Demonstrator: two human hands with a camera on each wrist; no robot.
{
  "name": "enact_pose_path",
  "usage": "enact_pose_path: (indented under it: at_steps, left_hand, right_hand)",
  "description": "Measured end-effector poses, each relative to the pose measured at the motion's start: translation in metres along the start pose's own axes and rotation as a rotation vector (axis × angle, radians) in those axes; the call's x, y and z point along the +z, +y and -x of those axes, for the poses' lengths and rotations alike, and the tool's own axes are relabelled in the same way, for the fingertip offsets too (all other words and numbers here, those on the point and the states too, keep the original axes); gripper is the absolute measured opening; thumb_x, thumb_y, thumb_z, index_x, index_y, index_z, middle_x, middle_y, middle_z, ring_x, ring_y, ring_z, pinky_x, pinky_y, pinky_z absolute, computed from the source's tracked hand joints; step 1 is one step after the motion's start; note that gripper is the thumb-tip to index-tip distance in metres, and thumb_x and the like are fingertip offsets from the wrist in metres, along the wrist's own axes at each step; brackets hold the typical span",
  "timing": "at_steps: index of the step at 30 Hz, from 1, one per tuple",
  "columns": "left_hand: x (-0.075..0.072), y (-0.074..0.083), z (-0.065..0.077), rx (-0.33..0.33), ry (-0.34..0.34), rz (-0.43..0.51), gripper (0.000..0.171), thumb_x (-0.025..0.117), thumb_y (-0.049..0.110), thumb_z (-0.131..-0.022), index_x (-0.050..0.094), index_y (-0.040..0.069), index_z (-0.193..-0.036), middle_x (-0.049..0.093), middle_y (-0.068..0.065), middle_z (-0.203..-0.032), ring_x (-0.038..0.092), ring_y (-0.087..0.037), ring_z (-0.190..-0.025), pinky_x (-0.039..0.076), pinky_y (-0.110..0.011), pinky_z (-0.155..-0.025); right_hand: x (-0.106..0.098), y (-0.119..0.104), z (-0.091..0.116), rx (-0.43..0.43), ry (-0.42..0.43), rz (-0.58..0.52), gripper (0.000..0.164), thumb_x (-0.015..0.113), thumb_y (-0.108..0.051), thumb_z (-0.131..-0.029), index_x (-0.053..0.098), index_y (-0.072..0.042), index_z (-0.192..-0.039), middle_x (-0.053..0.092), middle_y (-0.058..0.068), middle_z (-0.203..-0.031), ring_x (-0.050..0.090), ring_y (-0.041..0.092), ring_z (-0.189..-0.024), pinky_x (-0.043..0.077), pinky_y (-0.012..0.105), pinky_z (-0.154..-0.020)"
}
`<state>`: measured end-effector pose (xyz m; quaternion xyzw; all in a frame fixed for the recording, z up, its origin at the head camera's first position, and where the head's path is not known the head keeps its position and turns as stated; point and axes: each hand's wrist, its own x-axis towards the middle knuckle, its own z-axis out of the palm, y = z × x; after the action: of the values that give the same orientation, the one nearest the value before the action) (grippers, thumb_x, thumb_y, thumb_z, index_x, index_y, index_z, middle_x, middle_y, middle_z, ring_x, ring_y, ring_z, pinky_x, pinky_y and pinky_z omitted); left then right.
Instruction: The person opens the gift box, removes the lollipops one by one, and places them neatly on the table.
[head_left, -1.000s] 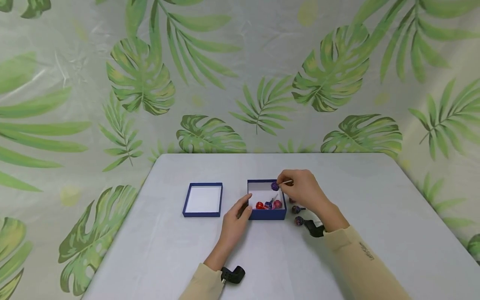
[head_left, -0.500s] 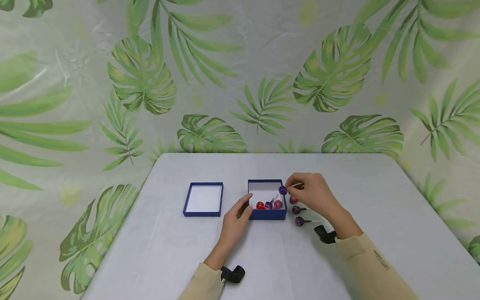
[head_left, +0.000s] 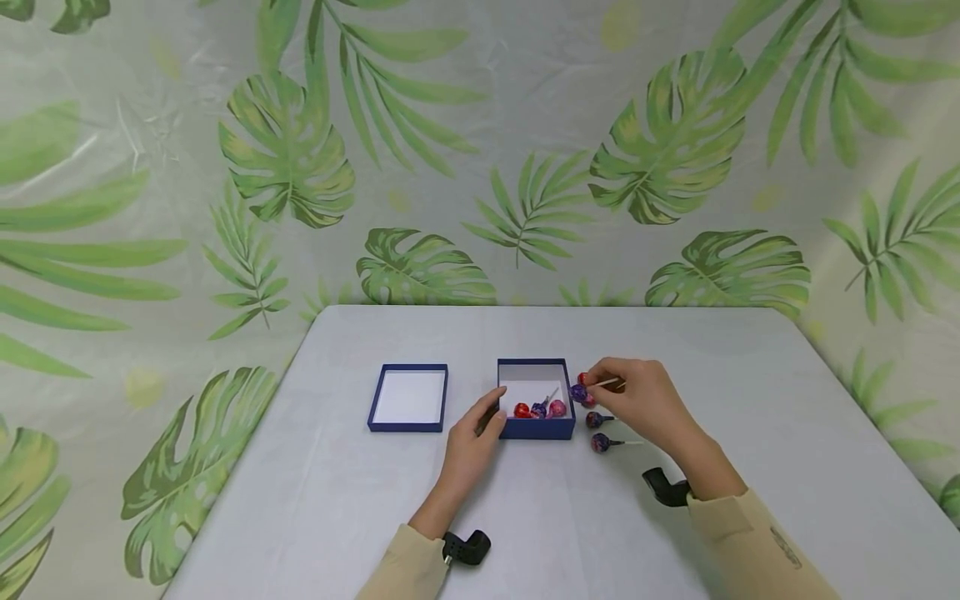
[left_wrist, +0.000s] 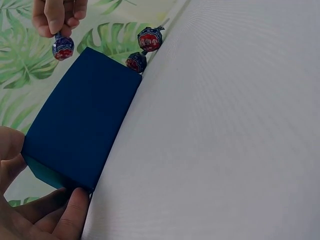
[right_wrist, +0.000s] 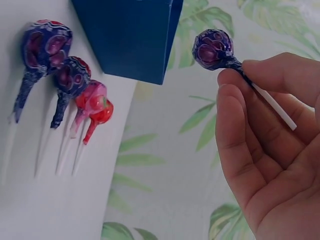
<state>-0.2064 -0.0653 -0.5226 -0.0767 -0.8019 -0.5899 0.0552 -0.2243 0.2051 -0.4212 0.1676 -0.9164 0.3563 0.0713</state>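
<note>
Purple foil wraps the lollipop [head_left: 578, 392] that the right hand [head_left: 643, 402] holds just right of centre in the head view, thumb and fingers pinched together near the head of the stick. A second ago it hung over the inside of the blue box [head_left: 536, 429]; now it is beyond the box's right wall, above the row of candies on the table [head_left: 555, 517]. That suggests the candy is being brought out rather than put in, though it seems not yet set down. Below it in the frame lie two dark-wrapped lollipops [head_left: 600, 442], with a pink lollipop [head_left: 589, 401] and a red lollipop [head_left: 583, 378] partly hidden close by the held one. Three more candies [head_left: 538, 410] sit along the near wall inside the box, so the emptying looks unfinished. Near the middle of the frame, the left hand [head_left: 467, 454] has not moved noticeably: thumb and fingers stand apart and rest against the box's left side, apparently steadying it. Left of that hand, the shallow blue-edged lid [head_left: 407, 397] lies flat on the table, apart from the box, its white inside facing up.
</note>
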Motion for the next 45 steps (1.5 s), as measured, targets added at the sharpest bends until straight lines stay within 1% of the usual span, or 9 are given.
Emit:
enact_pose_path:
  at_steps: [6, 13, 15, 20, 23, 29, 36, 41, 45]
  left_hand:
    - [-0.001, 0.0, 0.0, 0.007, -0.002, 0.011, 0.04, 0.055, 0.029, -0.105, 0.056, 0.03, -0.145, 0.051, 0.005, -0.148, 0.047, -0.015, -0.137, 0.041, -0.034, -0.11]
    - [-0.001, -0.002, -0.001, 0.016, -0.004, 0.014, 0.04, 0.055, 0.031, -0.105, 0.056, 0.03, -0.145, 0.051, 0.004, -0.148, 0.047, -0.016, -0.137, 0.041, -0.035, -0.111]
    - [0.0, -0.002, -0.001, 0.014, -0.004, 0.007, 0.039, 0.055, 0.031, -0.105, 0.056, 0.032, -0.144, 0.052, 0.005, -0.148, 0.047, -0.015, -0.137, 0.041, -0.034, -0.11]
    - [0.0, -0.003, -0.001, 0.015, -0.006, -0.005, 0.039, 0.056, 0.031, -0.105, 0.056, 0.034, -0.143, 0.052, 0.006, -0.147, 0.047, -0.014, -0.137, 0.041, -0.033, -0.11]
    - [-0.001, -0.003, -0.001, 0.019, -0.006, -0.005, 0.039, 0.055, 0.032, -0.105, 0.056, 0.033, -0.144, 0.052, 0.005, -0.148, 0.047, -0.015, -0.137, 0.041, -0.033, -0.111]
    - [-0.001, -0.003, -0.001, 0.021, -0.002, -0.007, 0.039, 0.055, 0.034, -0.105, 0.056, 0.034, -0.144, 0.051, 0.004, -0.149, 0.046, -0.017, -0.138, 0.041, -0.035, -0.111]
    - [0.0, -0.004, -0.001, 0.009, 0.0, -0.016, 0.039, 0.055, 0.034, -0.105, 0.056, 0.035, -0.144, 0.051, 0.006, -0.149, 0.046, -0.016, -0.138, 0.041, -0.036, -0.11]
    - [0.0, -0.003, -0.001, 0.01, 0.001, -0.018, 0.039, 0.055, 0.034, -0.105, 0.056, 0.035, -0.144, 0.051, 0.005, -0.149, 0.047, -0.016, -0.137, 0.042, -0.035, -0.11]
    - [0.0, -0.004, -0.001, 0.013, 0.002, -0.013, 0.039, 0.055, 0.034, -0.105, 0.056, 0.034, -0.143, 0.051, 0.005, -0.148, 0.047, -0.016, -0.137, 0.042, -0.035, -0.11]
  right_hand:
    - [0.001, 0.003, 0.008, 0.01, 0.005, 0.01, 0.007, 0.073, -0.013, -0.091, 0.075, -0.018, -0.095, 0.074, -0.006, -0.091, 0.072, 0.017, -0.084, 0.061, 0.038, -0.072]
    - [0.0, 0.011, 0.021, 0.035, 0.0, 0.018, 0.006, 0.074, -0.014, -0.09, 0.074, -0.019, -0.093, 0.074, -0.007, -0.095, 0.072, 0.015, -0.084, 0.061, 0.035, -0.071]
    - [0.0, 0.014, 0.025, 0.047, -0.005, 0.021, 0.005, 0.074, -0.015, -0.09, 0.074, -0.019, -0.092, 0.074, -0.007, -0.095, 0.072, 0.014, -0.084, 0.061, 0.033, -0.07]
    - [-0.001, 0.019, 0.033, 0.076, -0.026, 0.022, 0.005, 0.076, -0.017, -0.089, 0.074, -0.019, -0.092, 0.074, -0.008, -0.093, 0.072, 0.014, -0.085, 0.059, 0.03, -0.068]
    - [-0.001, 0.021, 0.038, 0.086, -0.038, 0.025, 0.005, 0.077, -0.017, -0.089, 0.074, -0.021, -0.091, 0.073, -0.008, -0.093, 0.072, 0.014, -0.086, 0.059, 0.029, -0.068]
    - [0.003, 0.024, 0.048, 0.111, -0.064, 0.02, 0.01, 0.077, -0.014, -0.089, 0.074, -0.024, -0.09, 0.073, -0.008, -0.095, 0.072, 0.013, -0.088, 0.06, 0.03, -0.072]
    - [0.009, 0.027, 0.057, 0.159, -0.111, -0.01, 0.011, 0.077, -0.013, -0.088, 0.073, -0.023, -0.088, 0.072, -0.009, -0.094, 0.071, 0.013, -0.088, 0.06, 0.03, -0.075]
    - [0.012, 0.033, 0.063, 0.141, -0.112, -0.026, 0.015, 0.078, -0.011, -0.086, 0.073, -0.025, -0.084, 0.072, -0.011, -0.092, 0.071, 0.008, -0.086, 0.059, 0.025, -0.073]
    - [0.014, 0.036, 0.066, 0.124, -0.128, -0.03, 0.017, 0.078, -0.009, -0.085, 0.073, -0.025, -0.083, 0.072, -0.013, -0.089, 0.07, 0.006, -0.084, 0.058, 0.025, -0.073]
